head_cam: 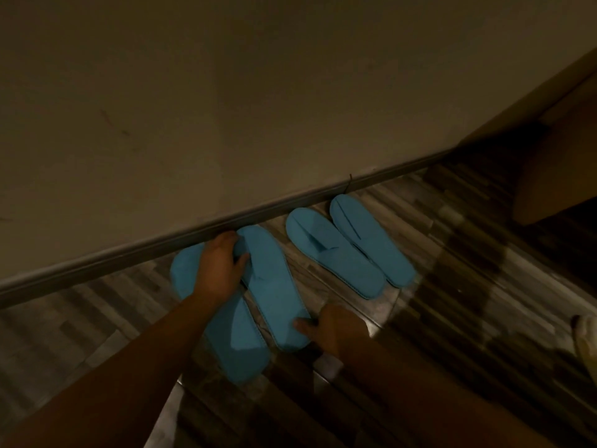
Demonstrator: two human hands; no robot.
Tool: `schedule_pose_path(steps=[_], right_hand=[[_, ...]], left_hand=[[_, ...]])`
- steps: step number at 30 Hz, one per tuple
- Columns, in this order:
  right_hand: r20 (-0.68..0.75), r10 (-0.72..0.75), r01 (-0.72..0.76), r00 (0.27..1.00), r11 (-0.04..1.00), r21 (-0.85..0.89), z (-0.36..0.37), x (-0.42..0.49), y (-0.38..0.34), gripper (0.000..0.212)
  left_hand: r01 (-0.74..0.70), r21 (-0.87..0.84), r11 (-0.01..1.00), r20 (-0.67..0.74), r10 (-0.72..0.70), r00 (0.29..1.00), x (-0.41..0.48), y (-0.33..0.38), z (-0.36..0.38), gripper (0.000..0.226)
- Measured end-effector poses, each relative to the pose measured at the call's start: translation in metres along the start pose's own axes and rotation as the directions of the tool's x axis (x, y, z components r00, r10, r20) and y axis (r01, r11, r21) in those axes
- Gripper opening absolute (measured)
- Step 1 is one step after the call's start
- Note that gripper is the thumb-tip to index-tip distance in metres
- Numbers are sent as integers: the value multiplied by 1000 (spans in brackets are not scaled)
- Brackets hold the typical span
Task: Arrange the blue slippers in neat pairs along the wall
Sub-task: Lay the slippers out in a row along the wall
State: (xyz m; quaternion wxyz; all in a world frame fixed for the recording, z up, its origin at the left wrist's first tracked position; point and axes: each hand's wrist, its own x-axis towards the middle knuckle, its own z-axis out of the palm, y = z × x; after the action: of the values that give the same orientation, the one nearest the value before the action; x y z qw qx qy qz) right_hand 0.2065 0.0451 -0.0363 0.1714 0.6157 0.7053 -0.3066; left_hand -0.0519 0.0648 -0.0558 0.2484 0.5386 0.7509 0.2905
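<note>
Left hand: you grip the toe ends of two slippers, fingers curled over them.
Right hand: your thumb presses one heel; not clenched.
Near pair: splayed, toes by the baseboard.
Far pair: side by side, toes toward the wall.

Two bare forearms, sleeveless to the frame edge; left hand and right hand ungloved, ringless
</note>
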Motion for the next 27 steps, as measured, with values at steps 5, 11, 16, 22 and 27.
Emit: schedule_pose_path(steps=[5, 11, 16, 22, 27], right_hand=[[56, -35, 55, 998, 910, -410, -67, -12, 27, 55], [-136, -13, -43, 991, 914, -402, -165, -4, 77, 53], [-222, 69, -94, 973, 990, -103, -164, 19, 105, 41], [-222, -123, 90, 967, 984, -152, -146, 45, 129, 39], [-195, -350, 270, 916, 899, -345, -167, 81, 141, 60]], left_hand=[[-3, -54, 999, -23, 2, 1000, -3, 22, -14, 38], [-145, -16, 989, 47, 146, 988, 27, 76, -48, 39], [-127, 16, 992, 139, 123, 983, 51, 113, -36, 37], [56, 0, 998, 153, -55, 987, 32, 137, 46, 60], [20, 159, 987, 265, -62, 962, 9, 136, 119, 106]])
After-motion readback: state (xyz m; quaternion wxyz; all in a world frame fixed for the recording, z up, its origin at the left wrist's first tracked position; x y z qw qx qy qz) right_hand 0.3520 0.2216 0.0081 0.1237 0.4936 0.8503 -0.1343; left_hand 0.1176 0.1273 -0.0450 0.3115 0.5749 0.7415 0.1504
